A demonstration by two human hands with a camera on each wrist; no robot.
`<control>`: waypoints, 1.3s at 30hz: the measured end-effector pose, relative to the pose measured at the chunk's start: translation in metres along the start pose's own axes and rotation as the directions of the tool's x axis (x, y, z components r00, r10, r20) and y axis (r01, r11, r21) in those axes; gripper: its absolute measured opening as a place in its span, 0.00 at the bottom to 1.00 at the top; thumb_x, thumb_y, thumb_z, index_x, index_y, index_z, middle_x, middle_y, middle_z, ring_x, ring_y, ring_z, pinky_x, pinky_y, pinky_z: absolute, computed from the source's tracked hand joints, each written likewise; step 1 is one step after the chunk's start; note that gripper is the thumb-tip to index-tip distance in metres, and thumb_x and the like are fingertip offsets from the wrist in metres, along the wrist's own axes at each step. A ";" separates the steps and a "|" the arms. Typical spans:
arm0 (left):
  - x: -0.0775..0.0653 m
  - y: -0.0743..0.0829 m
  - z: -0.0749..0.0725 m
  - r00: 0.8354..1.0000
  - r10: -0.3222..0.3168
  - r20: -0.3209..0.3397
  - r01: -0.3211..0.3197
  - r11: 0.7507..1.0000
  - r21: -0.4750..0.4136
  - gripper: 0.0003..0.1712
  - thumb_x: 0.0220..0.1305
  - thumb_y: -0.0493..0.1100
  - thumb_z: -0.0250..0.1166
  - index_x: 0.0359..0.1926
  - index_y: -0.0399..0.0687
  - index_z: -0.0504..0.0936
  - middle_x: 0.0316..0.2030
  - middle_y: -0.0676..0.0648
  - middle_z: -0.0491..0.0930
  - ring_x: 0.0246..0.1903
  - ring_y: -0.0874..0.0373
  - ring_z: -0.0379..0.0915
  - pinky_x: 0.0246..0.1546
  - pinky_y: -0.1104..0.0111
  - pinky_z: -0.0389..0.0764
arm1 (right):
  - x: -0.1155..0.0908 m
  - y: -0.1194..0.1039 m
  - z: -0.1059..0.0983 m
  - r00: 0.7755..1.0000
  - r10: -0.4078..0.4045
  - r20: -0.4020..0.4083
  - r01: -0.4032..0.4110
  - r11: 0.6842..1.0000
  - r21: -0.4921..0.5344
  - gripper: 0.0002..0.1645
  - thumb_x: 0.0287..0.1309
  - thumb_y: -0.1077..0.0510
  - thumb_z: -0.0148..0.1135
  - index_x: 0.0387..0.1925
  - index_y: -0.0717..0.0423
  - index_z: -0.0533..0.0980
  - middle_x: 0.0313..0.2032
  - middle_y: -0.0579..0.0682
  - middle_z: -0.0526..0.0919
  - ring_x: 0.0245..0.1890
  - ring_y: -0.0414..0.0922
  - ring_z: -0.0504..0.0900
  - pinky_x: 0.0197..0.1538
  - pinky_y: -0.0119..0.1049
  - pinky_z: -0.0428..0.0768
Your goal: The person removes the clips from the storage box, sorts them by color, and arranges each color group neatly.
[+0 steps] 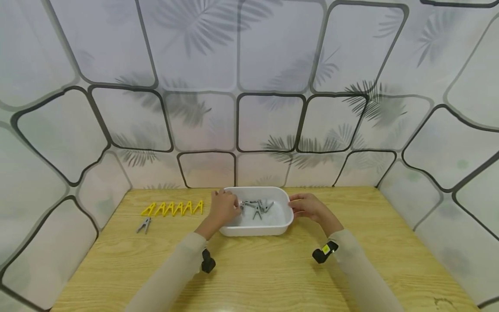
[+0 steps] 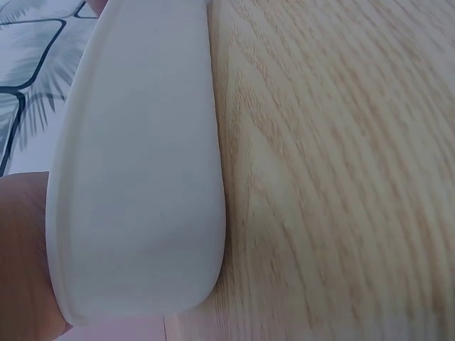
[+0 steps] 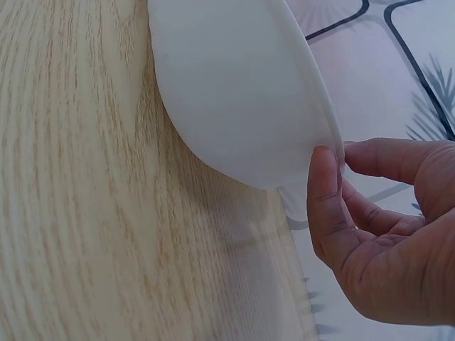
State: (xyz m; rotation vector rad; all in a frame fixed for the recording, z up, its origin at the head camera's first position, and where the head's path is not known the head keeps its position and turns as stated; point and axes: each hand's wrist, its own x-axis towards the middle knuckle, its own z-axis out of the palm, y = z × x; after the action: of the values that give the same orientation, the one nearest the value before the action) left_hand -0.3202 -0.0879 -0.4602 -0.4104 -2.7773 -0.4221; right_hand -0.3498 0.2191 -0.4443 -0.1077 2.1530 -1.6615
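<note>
A white plastic basin (image 1: 253, 231) stands on the table with several grey clothespins (image 1: 257, 212) lying inside. My left hand (image 1: 225, 207) reaches over the basin's left side, its fingers bent down right beside the nearest clothespins; I cannot tell whether it pinches one. In the left wrist view the basin's outer wall (image 2: 142, 156) hides the fingers. At the opposite end my right hand (image 1: 309, 209) pinches the rim, and the right wrist view shows its thumb (image 3: 325, 177) outside the wall and fingers at the edge.
Several yellow clothespins (image 1: 171, 209) form a row at the left on the wooden table (image 1: 265, 273). One grey clothespin (image 1: 144, 225) lies in front of the row's left end. Patterned curtains (image 1: 269, 125) enclose the table at the back and sides.
</note>
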 end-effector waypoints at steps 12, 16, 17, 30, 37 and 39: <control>-0.006 -0.013 -0.001 0.988 0.059 -0.141 -0.063 0.998 -0.027 0.06 0.55 0.40 0.75 0.27 0.48 0.85 0.24 0.51 0.78 0.33 0.51 0.72 0.50 0.46 0.67 | 0.000 0.002 -0.001 1.000 0.000 0.008 0.000 1.000 -0.007 0.29 0.69 0.62 0.59 0.65 0.75 0.67 0.33 0.46 0.85 0.32 0.37 0.84 0.37 0.31 0.84; -0.007 -0.015 0.000 0.970 0.107 -0.217 -0.117 0.993 -0.034 0.06 0.56 0.39 0.75 0.27 0.48 0.84 0.24 0.51 0.78 0.34 0.52 0.70 0.48 0.48 0.68 | 0.001 0.003 0.000 1.000 0.001 0.003 -0.001 1.000 -0.002 0.28 0.69 0.63 0.59 0.65 0.75 0.67 0.32 0.45 0.85 0.31 0.37 0.84 0.36 0.30 0.83; -0.007 -0.016 0.001 0.965 0.120 -0.234 -0.131 0.991 -0.033 0.06 0.56 0.39 0.75 0.27 0.48 0.84 0.24 0.51 0.78 0.34 0.52 0.71 0.47 0.48 0.69 | 0.001 0.003 0.000 1.000 0.003 0.001 -0.003 1.000 0.001 0.28 0.69 0.63 0.58 0.65 0.75 0.67 0.32 0.45 0.85 0.31 0.37 0.84 0.36 0.30 0.83; -0.010 -0.021 -0.008 0.859 0.226 -0.459 -0.292 0.953 -0.076 0.08 0.53 0.34 0.77 0.29 0.46 0.85 0.27 0.48 0.82 0.34 0.50 0.73 0.44 0.49 0.69 | 0.002 0.003 0.000 1.000 -0.006 -0.004 0.006 1.000 0.007 0.28 0.69 0.64 0.58 0.64 0.76 0.68 0.32 0.47 0.85 0.32 0.38 0.84 0.36 0.30 0.83; -0.015 -0.030 -0.025 0.846 0.169 -0.505 -0.269 0.954 -0.132 0.06 0.55 0.35 0.76 0.32 0.46 0.86 0.30 0.48 0.84 0.36 0.49 0.74 0.46 0.49 0.69 | 0.001 0.001 0.001 1.000 -0.005 0.001 0.005 1.000 0.000 0.28 0.69 0.64 0.58 0.65 0.76 0.67 0.34 0.48 0.86 0.33 0.39 0.84 0.36 0.31 0.83; -0.018 -0.034 -0.032 0.856 0.138 -0.499 -0.244 0.958 -0.153 0.05 0.56 0.36 0.75 0.33 0.45 0.87 0.31 0.47 0.85 0.37 0.49 0.74 0.47 0.48 0.69 | 0.001 0.001 0.000 1.000 0.000 -0.001 0.000 1.000 0.000 0.28 0.69 0.64 0.58 0.65 0.76 0.67 0.35 0.49 0.86 0.33 0.39 0.85 0.36 0.31 0.84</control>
State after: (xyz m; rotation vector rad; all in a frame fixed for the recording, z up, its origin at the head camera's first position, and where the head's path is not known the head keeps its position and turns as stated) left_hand -0.3062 -0.1339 -0.4453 -0.5418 -2.1867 -0.6723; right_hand -0.3501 0.2190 -0.4451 -0.1068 2.1540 -1.6618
